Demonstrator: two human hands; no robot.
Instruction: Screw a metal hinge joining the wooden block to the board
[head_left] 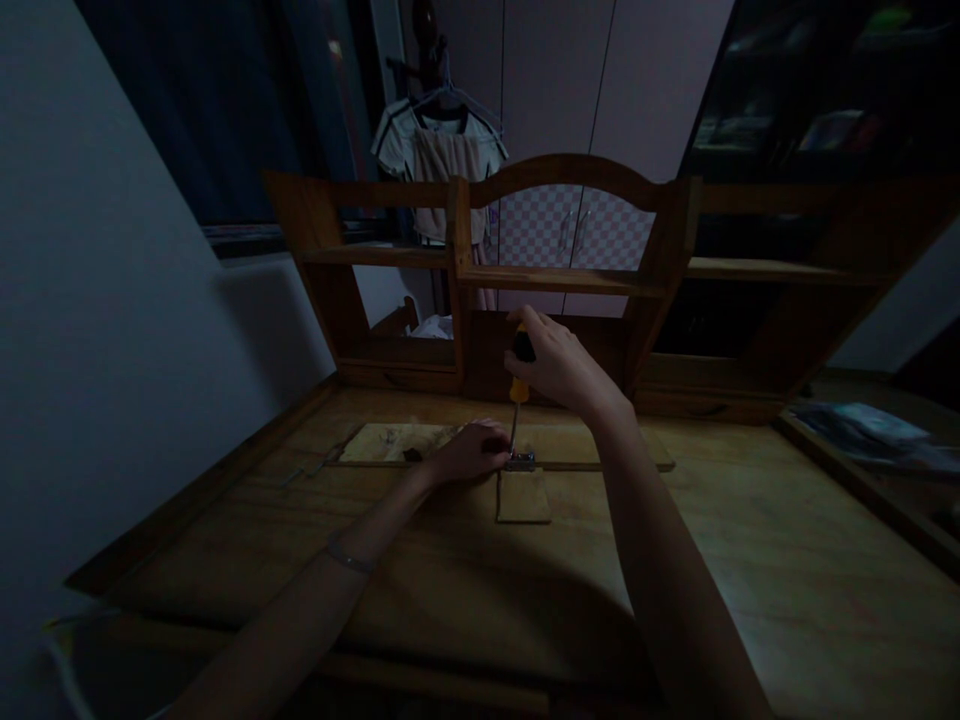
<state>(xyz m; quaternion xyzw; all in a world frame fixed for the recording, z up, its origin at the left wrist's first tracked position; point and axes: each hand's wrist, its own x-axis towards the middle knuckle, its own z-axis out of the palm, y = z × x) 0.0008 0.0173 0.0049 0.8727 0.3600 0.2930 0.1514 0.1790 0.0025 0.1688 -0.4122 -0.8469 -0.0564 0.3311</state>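
My right hand (559, 362) is closed round the orange and black handle of a screwdriver (518, 388), held upright with its shaft pointing down onto a small metal hinge (520, 461). The hinge sits between a long flat wooden board (570, 443) and a small wooden block (523, 497) on the desk. My left hand (472, 451) rests on the board just left of the hinge, its fingers curled and pinched by the screwdriver tip; what they hold, if anything, is too small to make out.
The wooden desk (750, 560) has a raised rim on the left and right. A wooden shelf unit (562, 280) stands along its back. Clothes hang on a hanger (439, 150) behind it. Papers (862, 425) lie at the right edge. The room is dim.
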